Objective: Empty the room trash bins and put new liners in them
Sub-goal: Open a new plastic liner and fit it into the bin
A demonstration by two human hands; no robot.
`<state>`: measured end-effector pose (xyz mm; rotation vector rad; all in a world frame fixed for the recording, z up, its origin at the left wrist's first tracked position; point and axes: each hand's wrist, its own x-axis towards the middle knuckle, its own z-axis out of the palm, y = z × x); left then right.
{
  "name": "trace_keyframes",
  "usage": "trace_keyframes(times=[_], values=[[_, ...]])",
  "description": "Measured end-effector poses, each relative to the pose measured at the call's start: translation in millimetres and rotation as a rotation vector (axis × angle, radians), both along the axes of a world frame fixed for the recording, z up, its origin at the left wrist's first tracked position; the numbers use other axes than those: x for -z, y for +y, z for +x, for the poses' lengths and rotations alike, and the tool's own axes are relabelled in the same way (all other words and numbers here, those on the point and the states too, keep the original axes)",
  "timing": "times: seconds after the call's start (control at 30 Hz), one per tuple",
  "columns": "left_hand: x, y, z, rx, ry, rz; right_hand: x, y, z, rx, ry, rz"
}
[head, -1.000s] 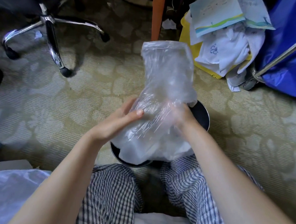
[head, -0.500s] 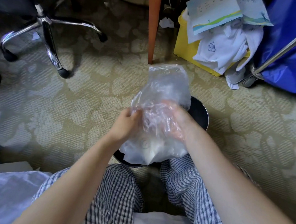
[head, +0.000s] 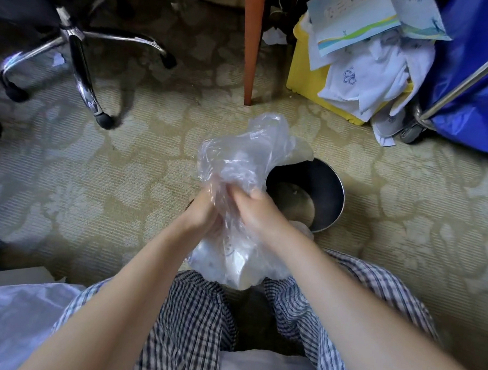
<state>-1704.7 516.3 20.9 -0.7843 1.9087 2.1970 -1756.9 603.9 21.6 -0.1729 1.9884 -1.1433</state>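
Both hands, left (head: 204, 211) and right (head: 259, 214), bunch neck of clear plastic liner bag of trash (head: 236, 201) in tight grip, likely sealing it; bag hangs beside emptied round dark metal bin (head: 338, 187) on patterned carpet (head: 94, 175).

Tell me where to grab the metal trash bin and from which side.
Grip the metal trash bin by its right rim, reaching down from the right. It stands upright with its mouth open, and the clear bag covers its left edge.
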Motion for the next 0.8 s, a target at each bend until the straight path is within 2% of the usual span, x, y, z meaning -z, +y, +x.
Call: trace_keyframes(times=[0.07,0.13,0.2,0.33,0.43,0.5,0.6,0.67,0.8], values=[[-3.8,3.8,-0.9,0.001,0.038,0.136,2.4,-0.4,0.0,-0.045,0.093,0.057],[-8.5,6.7,-1.4,-0.057,0.094,0.305,-1.0,0.4,0.8,-0.05,0.265,0.024],[-11.8,5.9,-1.1,-0.062,0.133,0.357,-4.7,2.4,-1.3,-0.052,0.434,0.004],[-7.7,0.9,2.7,0.094,0.106,0.375,-14.2,7.1,-14.6,-0.256,0.435,0.306],[-3.6,0.6,3.7,0.298,0.043,0.251,-14.0,7.6,-22.3,-0.316,0.325,0.403],[-2.2,-1.0,4.8,0.301,-0.016,0.127,-12.4,10.4,-27.2,-0.29,0.195,0.347],[-0.7,-6.3,4.2,0.165,-0.079,-0.1,-18.1,21.4,-36.9,-0.206,0.044,0.201],[-1.9,-6.8,1.9,-0.007,-0.101,-0.104,-22.5,31.4,-42.9,-0.18,0.033,0.121],[5.1,-8.1,-3.7,-0.238,-0.127,-0.313,-31.1,45.9,-40.6,-0.373,-0.08,-0.041]])
